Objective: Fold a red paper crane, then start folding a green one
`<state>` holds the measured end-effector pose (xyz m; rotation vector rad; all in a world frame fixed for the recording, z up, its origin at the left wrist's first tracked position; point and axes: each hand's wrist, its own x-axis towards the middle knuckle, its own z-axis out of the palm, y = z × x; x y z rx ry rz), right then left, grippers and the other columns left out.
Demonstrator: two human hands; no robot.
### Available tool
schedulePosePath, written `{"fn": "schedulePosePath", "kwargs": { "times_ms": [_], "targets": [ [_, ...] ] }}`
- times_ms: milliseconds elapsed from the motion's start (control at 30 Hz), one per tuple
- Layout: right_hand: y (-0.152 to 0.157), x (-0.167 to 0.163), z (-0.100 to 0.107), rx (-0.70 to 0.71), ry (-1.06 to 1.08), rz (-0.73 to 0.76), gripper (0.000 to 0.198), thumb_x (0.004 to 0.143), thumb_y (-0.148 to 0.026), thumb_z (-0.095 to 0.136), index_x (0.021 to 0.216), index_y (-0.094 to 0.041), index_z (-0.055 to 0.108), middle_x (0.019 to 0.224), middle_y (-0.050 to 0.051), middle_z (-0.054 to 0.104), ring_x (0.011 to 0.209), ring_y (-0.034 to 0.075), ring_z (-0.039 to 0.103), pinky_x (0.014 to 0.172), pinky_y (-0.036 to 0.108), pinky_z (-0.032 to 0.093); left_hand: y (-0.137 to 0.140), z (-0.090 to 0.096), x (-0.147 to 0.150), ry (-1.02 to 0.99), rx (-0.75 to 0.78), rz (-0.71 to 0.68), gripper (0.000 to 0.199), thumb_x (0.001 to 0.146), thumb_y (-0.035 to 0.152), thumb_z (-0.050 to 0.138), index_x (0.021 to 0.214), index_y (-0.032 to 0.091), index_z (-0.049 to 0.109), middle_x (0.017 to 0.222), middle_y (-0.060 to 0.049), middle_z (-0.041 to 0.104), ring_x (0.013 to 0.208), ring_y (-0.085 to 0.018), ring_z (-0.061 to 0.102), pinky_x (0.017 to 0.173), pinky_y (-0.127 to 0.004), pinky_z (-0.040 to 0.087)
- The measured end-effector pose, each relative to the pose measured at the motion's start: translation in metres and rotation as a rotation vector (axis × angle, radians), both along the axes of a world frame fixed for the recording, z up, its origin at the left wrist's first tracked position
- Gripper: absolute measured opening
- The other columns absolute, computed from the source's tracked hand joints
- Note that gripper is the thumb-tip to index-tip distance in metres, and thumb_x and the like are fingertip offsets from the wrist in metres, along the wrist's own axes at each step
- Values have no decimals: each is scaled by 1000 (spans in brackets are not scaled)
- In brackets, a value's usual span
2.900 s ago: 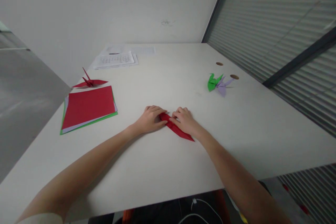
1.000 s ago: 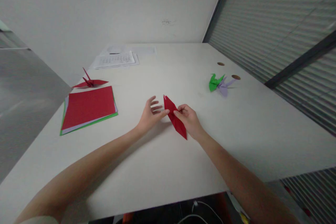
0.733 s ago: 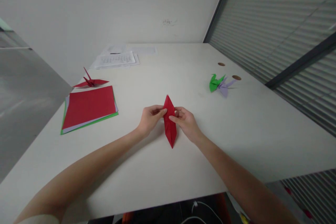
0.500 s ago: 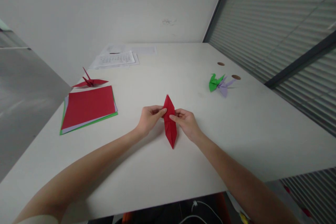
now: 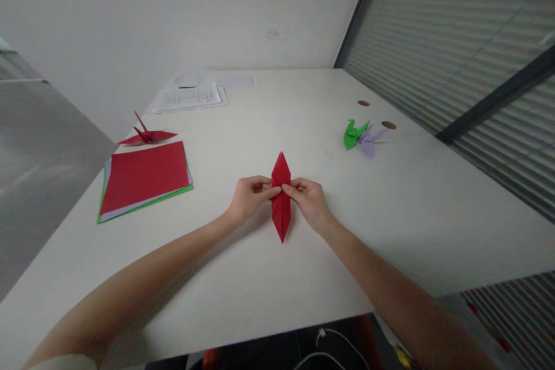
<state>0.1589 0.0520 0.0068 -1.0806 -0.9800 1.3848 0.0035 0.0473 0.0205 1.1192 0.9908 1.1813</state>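
A folded red origami paper (image 5: pixel 281 214), long and pointed at both ends, is held just above the white table (image 5: pixel 243 300) in front of me. My left hand (image 5: pixel 254 196) pinches its left edge near the middle, thumb on the front face and fingers behind. From the other side my right hand (image 5: pixel 309 199) grips the right edge the same way. Both thumb tips lie close together at the centre of the paper. The fingertips behind it are hidden.
To the left lies a stack of red, lilac and green paper sheets (image 5: pixel 145 176), with a red paper crane (image 5: pixel 147 136) behind it. Printed papers (image 5: pixel 191 97) lie at the back. On the right stand a green crane (image 5: pixel 353 134) and a lilac crane (image 5: pixel 368 141).
The red paper has turned from a slight tilt to upright and faces me more squarely. My left thumb has slid inward and down, and my right thumb has shifted slightly, so they now nearly meet.
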Motion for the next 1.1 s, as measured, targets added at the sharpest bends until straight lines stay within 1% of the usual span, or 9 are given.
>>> {"fn": "schedulePosePath", "kwargs": {
  "times_ms": [333,433,500,600,733,800,933,1033,1100],
  "targets": [
    [-2,-3,3,3,-20,-11,35,51,-44,87,63,-19,67,66,1,69,62,14,60,65,29,48,2,-2,-2,37,22,22,33,60,42,84,68,13,70,64,-4,69,57,-14,61,59,-28,52],
    [-3,-3,3,6,-28,5,35,52,-45,86,64,-19,66,66,1,70,63,14,60,66,30,49,3,-1,-3,52,27,16,35,61,44,83,70,13,71,64,-4,69,58,-14,61,59,-28,52],
    [-3,-3,3,6,-27,16,36,52,-45,86,63,-19,65,65,1,69,62,14,60,66,30,49,3,1,-3,49,38,14,35,62,45,82,73,13,73,69,-5,71,62,-15,62,61,-28,52],
    [-4,-2,4,-4,-36,72,34,53,-44,86,63,-19,65,65,1,69,62,14,60,66,30,48,4,4,-3,45,54,27,34,65,45,80,77,14,75,75,-6,73,65,-15,62,63,-28,50],
    [-5,-1,3,-14,-64,167,34,55,-43,85,63,-19,63,64,-1,67,61,13,59,64,29,46,6,2,-5,94,70,75,37,70,50,76,68,14,74,65,-5,70,59,-13,57,59,-27,46],
    [-6,-1,2,-15,-72,208,35,55,-43,85,64,-18,62,63,-1,65,60,12,57,63,28,45,7,1,-5,84,83,71,38,73,52,74,70,13,75,68,-5,71,62,-15,60,63,-28,48],
    [-7,-1,2,-6,-81,268,33,58,-41,84,63,-18,61,63,-3,63,60,11,55,63,27,43,7,-2,-3,-40,49,-4,39,76,51,72,84,13,76,82,-9,75,77,-19,69,81,-34,52],
    [-9,-2,4,1,-63,277,32,58,-41,84,66,-18,62,66,-3,64,61,11,55,64,27,43,6,-3,-2,-84,30,3,39,77,51,73,84,13,76,84,-11,76,79,-21,70,86,-37,53],
    [-10,-3,5,-5,-56,321,33,61,-43,82,71,-18,65,69,-2,66,64,12,57,65,27,44,5,-3,-2,-76,37,30,38,76,50,73,84,12,77,84,-11,76,82,-22,71,88,-38,52]
  ]
}}
